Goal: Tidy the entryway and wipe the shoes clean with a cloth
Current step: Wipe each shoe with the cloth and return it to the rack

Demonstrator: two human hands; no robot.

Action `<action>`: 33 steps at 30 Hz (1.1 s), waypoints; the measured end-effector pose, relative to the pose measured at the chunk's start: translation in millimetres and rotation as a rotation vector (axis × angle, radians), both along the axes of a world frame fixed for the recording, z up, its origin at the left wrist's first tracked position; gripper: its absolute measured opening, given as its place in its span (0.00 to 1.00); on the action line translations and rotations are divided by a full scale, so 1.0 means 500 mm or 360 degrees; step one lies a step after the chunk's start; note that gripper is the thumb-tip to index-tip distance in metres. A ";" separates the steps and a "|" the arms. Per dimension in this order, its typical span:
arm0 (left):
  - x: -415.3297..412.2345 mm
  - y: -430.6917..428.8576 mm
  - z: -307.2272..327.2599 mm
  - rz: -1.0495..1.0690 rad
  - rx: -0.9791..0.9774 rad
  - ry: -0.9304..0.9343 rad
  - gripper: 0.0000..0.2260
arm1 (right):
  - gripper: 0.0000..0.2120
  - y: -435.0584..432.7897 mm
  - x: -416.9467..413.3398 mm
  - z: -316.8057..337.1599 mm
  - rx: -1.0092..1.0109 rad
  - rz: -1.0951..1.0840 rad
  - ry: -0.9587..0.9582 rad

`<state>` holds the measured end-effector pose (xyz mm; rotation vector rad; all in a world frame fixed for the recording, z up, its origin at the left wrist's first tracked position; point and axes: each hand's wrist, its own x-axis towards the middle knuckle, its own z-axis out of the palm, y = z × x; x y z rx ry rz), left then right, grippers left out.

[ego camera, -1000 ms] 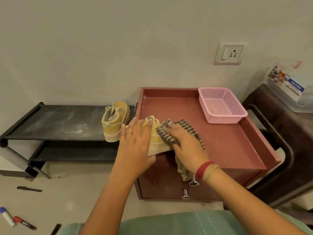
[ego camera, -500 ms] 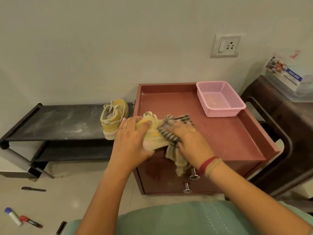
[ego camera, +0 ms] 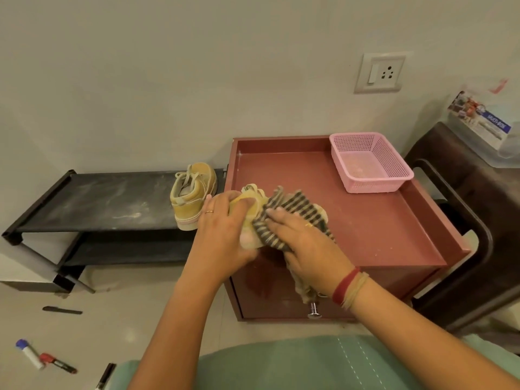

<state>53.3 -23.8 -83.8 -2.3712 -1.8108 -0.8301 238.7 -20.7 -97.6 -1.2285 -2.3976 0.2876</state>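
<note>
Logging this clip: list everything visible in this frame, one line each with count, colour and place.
held shoe: one, yellow, over cabinet's front left corner
second shoe: one, yellow, rack's right end
cloth: one, dark-striped beige, draped over held shoe
cabinet: one, reddish brown, centre right
basket: one, pink, cabinet top, back right
rack: one, black, left of cabinet
markers: two, blue-capped and red-capped, floor lower left
pens: two, black, floor lower left
socket: one, white, wall
chair: one, dark brown, far right
left hand: one, grips held shoe
right hand: one, presses cloth onto shoe
</note>
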 end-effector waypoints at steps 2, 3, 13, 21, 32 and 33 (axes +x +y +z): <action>-0.002 0.002 0.000 -0.0001 -0.0017 -0.0006 0.35 | 0.27 0.016 0.013 0.009 0.0096 -0.0087 -0.0058; -0.002 0.003 0.000 0.0005 -0.0028 0.0000 0.35 | 0.27 0.028 0.024 0.014 0.0086 -0.0220 -0.0072; 0.009 -0.007 0.008 0.0075 -0.0081 0.0210 0.40 | 0.21 0.054 0.019 0.037 -0.0129 -0.0364 0.0304; 0.035 -0.010 -0.009 0.0164 0.0037 0.0401 0.50 | 0.12 0.079 0.015 0.049 -0.0229 -0.0407 0.0136; 0.050 -0.018 -0.012 0.0222 0.0060 0.0551 0.42 | 0.11 0.071 -0.012 0.068 -0.0389 -0.0264 0.0376; 0.049 -0.018 -0.012 0.0217 0.0061 0.0539 0.41 | 0.15 0.057 -0.019 0.068 -0.0355 -0.0209 0.0406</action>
